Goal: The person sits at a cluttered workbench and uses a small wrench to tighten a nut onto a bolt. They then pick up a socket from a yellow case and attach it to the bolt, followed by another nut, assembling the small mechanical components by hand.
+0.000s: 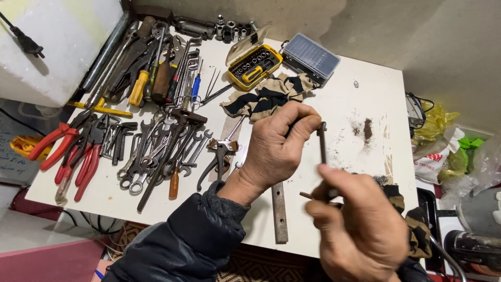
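Note:
My left hand is raised above the white table, its fingertips pinched on the top end of a thin dark metal rod held upright. My right hand is lower and nearer to me, gripping the bottom of the same rod together with a short rusty cross piece that sticks out to the left. A dark padded sleeve covers my left forearm. A flat rusty metal bar lies on the table under my left wrist.
Many wrenches, red-handled pliers and screwdrivers cover the table's left half. At the back stand an open yellow bit case, a clear-lidded box and a camouflage rag. Bags and clutter sit to the right.

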